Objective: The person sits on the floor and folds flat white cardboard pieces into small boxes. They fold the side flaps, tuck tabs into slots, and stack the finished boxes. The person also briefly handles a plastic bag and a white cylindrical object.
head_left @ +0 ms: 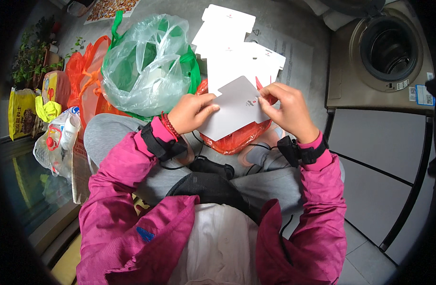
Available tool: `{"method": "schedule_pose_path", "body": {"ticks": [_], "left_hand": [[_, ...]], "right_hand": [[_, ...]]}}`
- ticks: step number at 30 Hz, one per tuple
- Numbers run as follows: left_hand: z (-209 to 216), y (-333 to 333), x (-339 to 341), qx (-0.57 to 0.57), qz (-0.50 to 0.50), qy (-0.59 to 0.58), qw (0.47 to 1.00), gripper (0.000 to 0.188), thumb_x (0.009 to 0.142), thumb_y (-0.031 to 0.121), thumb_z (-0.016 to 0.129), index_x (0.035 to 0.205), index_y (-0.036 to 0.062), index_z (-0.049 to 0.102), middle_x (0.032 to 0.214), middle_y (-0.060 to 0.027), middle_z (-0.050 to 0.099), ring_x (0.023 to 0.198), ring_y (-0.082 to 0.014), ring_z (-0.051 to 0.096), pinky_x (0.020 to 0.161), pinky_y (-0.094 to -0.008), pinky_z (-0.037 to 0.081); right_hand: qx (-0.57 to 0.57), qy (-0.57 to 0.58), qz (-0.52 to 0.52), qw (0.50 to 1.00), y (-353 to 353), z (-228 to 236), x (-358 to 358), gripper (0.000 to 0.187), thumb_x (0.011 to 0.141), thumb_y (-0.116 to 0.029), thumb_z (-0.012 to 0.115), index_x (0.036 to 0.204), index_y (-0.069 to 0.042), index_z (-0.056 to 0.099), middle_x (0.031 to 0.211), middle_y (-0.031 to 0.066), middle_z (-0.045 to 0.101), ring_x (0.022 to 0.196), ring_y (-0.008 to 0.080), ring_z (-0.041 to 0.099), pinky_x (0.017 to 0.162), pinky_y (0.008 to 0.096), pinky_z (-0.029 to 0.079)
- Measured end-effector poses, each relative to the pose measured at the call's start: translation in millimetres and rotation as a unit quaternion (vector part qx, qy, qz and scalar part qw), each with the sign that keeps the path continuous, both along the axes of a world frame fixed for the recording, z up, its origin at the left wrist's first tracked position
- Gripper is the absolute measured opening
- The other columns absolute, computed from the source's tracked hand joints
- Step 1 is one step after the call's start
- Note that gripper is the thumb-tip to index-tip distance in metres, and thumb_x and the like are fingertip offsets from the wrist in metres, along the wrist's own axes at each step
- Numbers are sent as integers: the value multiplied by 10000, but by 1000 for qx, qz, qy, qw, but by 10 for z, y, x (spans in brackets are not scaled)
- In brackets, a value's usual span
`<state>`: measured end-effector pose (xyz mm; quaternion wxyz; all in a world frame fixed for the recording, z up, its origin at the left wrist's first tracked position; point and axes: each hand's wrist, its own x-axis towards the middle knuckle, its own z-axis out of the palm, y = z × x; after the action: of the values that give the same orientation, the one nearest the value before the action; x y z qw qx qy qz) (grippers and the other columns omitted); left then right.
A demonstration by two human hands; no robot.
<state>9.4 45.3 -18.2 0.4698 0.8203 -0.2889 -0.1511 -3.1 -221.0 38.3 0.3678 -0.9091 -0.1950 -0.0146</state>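
Note:
Between both hands I hold a flat, white cardboard box blank (231, 115) with small dark and red print, tilted above my lap. My left hand (191, 113) pinches its left edge with thumb and fingers. At the upper right edge, my right hand (290, 110) grips it the same way. Beneath the blank lies a red plastic bag (241, 139), partly hidden by it. More white cardboard blanks (223, 29) lie overlapping just beyond, with small red marks. A thin red pointed piece (258, 83) shows beside my right fingers; I cannot tell what it is.
To the left stands a clear plastic bag (149, 61) with green handles, and red-orange bags (87, 76) beside it. A clear bag holding a white bottle (70, 130) sits farther left, near potted plants (32, 59). At right are a front-loading washing machine (344, 78) and grey panels (377, 142).

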Motion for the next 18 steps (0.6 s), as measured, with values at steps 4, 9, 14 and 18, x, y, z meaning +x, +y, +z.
{"method": "schedule_pose_path", "body": {"ticks": [4, 9, 14, 18], "left_hand": [[-19, -4, -21, -17, -31, -39, 999, 135, 902, 142, 602, 931, 11, 589, 682, -186, 511, 572, -328, 481, 549, -354, 412], [-6, 64, 3, 20, -53, -5, 998, 139, 895, 150, 599, 948, 21, 590, 701, -194, 526, 617, -359, 515, 570, -380, 424], [-1, 133, 27, -10, -43, 52, 998, 155, 918, 139, 595, 962, -9, 580, 620, -123, 453, 543, -156, 455, 531, -325, 387], [-32, 171, 44, -9, 10, 127, 992, 235, 926, 164, 601, 1042, -40, 579, 696, -24, 534, 655, -60, 449, 596, -254, 421]], "right_hand": [[-49, -27, -30, 998, 139, -162, -55, 110, 742, -70, 635, 819, -27, 569, 752, 139, 591, 642, 309, 603, 569, 373, 485], [-17, 157, 44, 986, 1, -202, -68, 144, 773, -95, 644, 885, -7, 660, 760, 130, 642, 636, 253, 617, 599, 318, 500], [203, 304, -83, 927, -151, -332, -50, 195, 852, -93, 630, 974, 51, 680, 762, 56, 662, 674, 102, 591, 619, 246, 484], [99, 309, -122, 938, -251, -385, -79, 142, 870, -47, 579, 917, 53, 668, 688, 73, 643, 631, 101, 589, 610, 256, 479]]}}
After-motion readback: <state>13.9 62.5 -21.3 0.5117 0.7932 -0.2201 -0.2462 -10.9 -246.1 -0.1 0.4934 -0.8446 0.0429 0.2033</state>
